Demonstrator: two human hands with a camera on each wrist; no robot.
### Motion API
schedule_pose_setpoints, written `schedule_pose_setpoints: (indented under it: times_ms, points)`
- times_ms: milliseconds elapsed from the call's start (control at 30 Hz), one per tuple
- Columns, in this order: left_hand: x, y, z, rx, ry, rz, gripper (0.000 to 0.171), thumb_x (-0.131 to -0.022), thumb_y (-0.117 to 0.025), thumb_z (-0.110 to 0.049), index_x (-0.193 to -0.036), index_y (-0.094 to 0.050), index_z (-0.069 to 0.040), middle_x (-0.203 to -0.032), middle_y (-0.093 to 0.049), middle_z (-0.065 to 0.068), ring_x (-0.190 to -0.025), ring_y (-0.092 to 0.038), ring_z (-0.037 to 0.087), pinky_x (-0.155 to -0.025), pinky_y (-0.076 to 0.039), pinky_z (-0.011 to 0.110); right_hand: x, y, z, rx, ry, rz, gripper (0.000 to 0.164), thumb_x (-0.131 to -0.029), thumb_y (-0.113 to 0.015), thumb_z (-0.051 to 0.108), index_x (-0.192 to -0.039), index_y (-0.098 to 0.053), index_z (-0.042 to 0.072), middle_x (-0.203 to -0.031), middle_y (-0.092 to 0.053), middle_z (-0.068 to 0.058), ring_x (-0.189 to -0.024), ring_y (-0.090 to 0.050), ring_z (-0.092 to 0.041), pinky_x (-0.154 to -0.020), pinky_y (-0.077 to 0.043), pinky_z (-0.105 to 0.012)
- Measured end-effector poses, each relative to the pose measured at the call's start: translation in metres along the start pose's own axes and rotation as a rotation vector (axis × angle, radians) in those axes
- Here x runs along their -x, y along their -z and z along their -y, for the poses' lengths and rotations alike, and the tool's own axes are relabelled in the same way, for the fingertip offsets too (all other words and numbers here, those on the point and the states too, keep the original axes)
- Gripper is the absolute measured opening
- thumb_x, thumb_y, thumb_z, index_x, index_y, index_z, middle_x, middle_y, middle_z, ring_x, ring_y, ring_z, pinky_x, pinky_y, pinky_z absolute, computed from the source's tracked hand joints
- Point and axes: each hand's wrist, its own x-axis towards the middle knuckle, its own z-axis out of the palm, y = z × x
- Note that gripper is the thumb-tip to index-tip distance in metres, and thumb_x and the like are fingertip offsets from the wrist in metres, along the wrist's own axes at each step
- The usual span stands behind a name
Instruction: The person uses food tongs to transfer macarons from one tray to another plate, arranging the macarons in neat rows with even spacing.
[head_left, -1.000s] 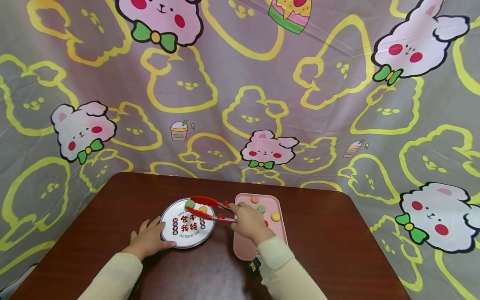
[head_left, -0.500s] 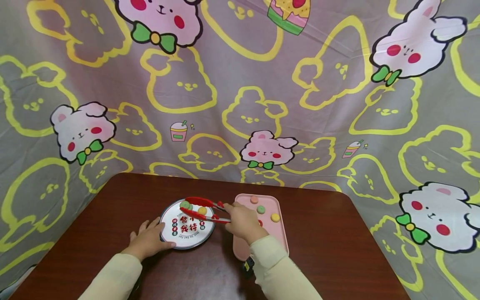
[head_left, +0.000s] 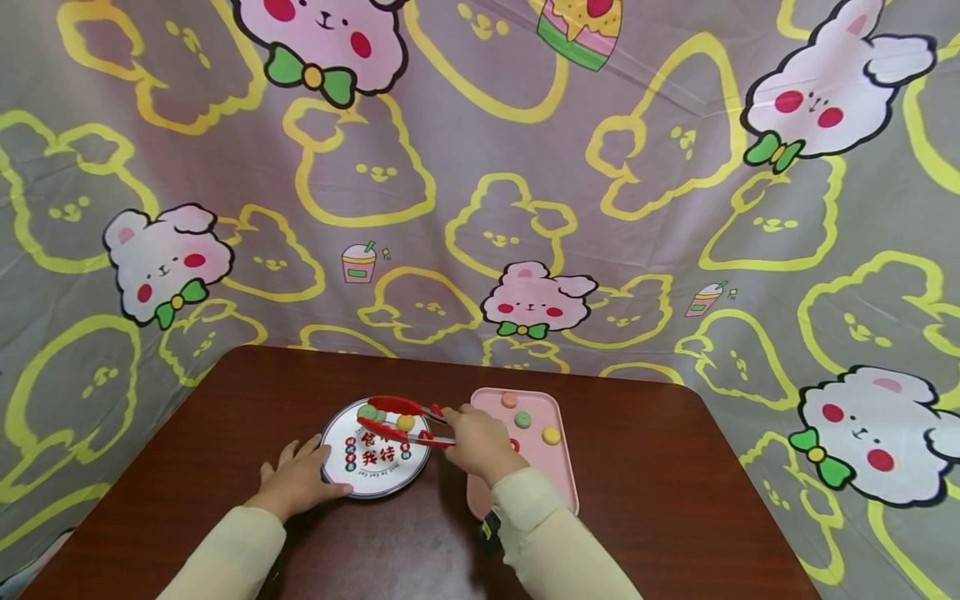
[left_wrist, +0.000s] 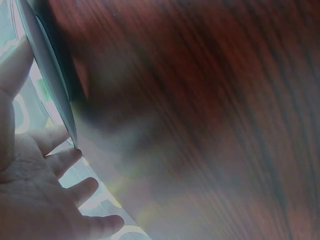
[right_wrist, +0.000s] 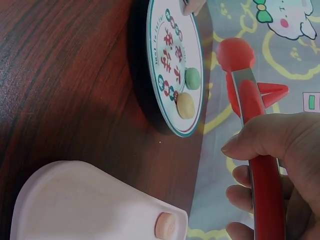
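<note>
My left hand [head_left: 295,483] rests against the near left rim of a round white plate [head_left: 371,486] with red lettering, fingers spread and thumb along the edge. In the left wrist view the plate's rim [left_wrist: 55,85] lies at the thumb and fingertips. My right hand [head_left: 480,442] grips red-and-steel tongs [head_left: 408,439], whose two red tips stand apart over the plate. A green macaron [head_left: 367,412] shows at the tips, with more green just beside it. Between the tong arms is a yellow macaron [head_left: 405,422]. The right wrist view shows one green macaron [right_wrist: 192,78] and the yellow macaron [right_wrist: 185,105] on the plate.
A pink rectangular tray [head_left: 551,483] lies right of the plate, partly under my right forearm. On it are a pink macaron [head_left: 509,400], a green macaron [head_left: 522,419] and a yellow macaron [head_left: 551,436]. A patterned cloth [head_left: 420,250] hangs behind the brown table [head_left: 622,467].
My right hand and the tongs have moved slightly left over the plate. Green now shows farther left at the tips than one second ago. The left hand has stayed at the rim.
</note>
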Motion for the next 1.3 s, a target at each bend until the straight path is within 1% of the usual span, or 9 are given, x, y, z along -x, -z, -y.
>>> schedule_pose_setpoints:
  times_ms: [200, 333, 567, 767, 933, 1100, 1300]
  points:
    - [-0.001, 0.0, 0.001, 0.004, 0.005, 0.007, 0.103, -0.068, -0.076, -0.062, -0.138, -0.045, 0.007, -0.147, -0.03, 0.033, -0.133, -0.015, 0.056, -0.099, -0.009, 0.077, -0.003, -0.002, 0.004, 0.022, -0.002, 0.004, 0.054, -0.077, -0.074, 0.024, -0.129, -0.061, 0.017, -0.101, -0.063, -0.003, -0.086, -0.062, -0.021, -0.061, -0.05, -0.038]
    - [-0.001, 0.0, 0.001, 0.006, 0.011, 0.017, 0.102, -0.068, -0.077, -0.06, -0.138, -0.045, 0.007, -0.147, -0.029, 0.032, -0.133, -0.014, 0.055, -0.1, -0.008, 0.076, -0.005, -0.005, 0.005, 0.017, -0.011, 0.015, 0.055, -0.076, -0.074, 0.024, -0.13, -0.062, 0.017, -0.101, -0.064, -0.004, -0.084, -0.061, -0.022, -0.06, -0.05, -0.037]
    - [-0.002, 0.001, -0.001, -0.01, 0.018, 0.013, 0.101, -0.068, -0.077, -0.061, -0.137, -0.046, 0.007, -0.147, -0.029, 0.033, -0.133, -0.015, 0.056, -0.1, -0.008, 0.077, -0.007, -0.009, 0.005, 0.03, -0.025, 0.038, 0.056, -0.077, -0.074, 0.024, -0.131, -0.061, 0.018, -0.105, -0.064, -0.004, -0.086, -0.062, -0.022, -0.063, -0.05, -0.037]
    - [-0.002, 0.001, -0.001, -0.013, 0.015, 0.012, 0.101, -0.068, -0.076, -0.061, -0.137, -0.046, 0.006, -0.147, -0.029, 0.032, -0.133, -0.015, 0.056, -0.1, -0.009, 0.077, -0.009, -0.012, 0.005, 0.047, -0.024, 0.043, 0.055, -0.076, -0.074, 0.025, -0.13, -0.062, 0.018, -0.102, -0.064, -0.004, -0.087, -0.062, -0.02, -0.063, -0.051, -0.038]
    - [-0.002, 0.001, -0.001, -0.005, 0.011, 0.014, 0.101, -0.069, -0.076, -0.061, -0.137, -0.046, 0.007, -0.147, -0.029, 0.032, -0.133, -0.015, 0.056, -0.1, -0.008, 0.077, -0.007, -0.016, 0.006, 0.033, -0.027, 0.033, 0.054, -0.075, -0.074, 0.024, -0.127, -0.063, 0.019, -0.1, -0.064, -0.004, -0.085, -0.062, -0.02, -0.06, -0.05, -0.039]
    - [-0.002, 0.0, -0.002, 0.001, 0.014, 0.02, 0.101, -0.069, -0.076, -0.061, -0.137, -0.046, 0.006, -0.148, -0.029, 0.032, -0.134, -0.014, 0.056, -0.1, -0.008, 0.077, -0.005, -0.017, 0.007, 0.036, -0.011, 0.016, 0.051, -0.074, -0.074, 0.023, -0.124, -0.064, 0.018, -0.096, -0.063, -0.004, -0.084, -0.063, -0.02, -0.058, -0.05, -0.039]
    - [-0.001, 0.001, -0.002, 0.005, 0.02, 0.022, 0.102, -0.068, -0.077, -0.061, -0.137, -0.046, 0.007, -0.148, -0.028, 0.033, -0.133, -0.014, 0.056, -0.1, -0.007, 0.077, -0.008, -0.018, 0.012, 0.059, 0.014, 0.002, 0.052, -0.074, -0.074, 0.024, -0.124, -0.064, 0.015, -0.098, -0.065, -0.005, -0.092, -0.063, -0.021, -0.065, -0.051, -0.037]
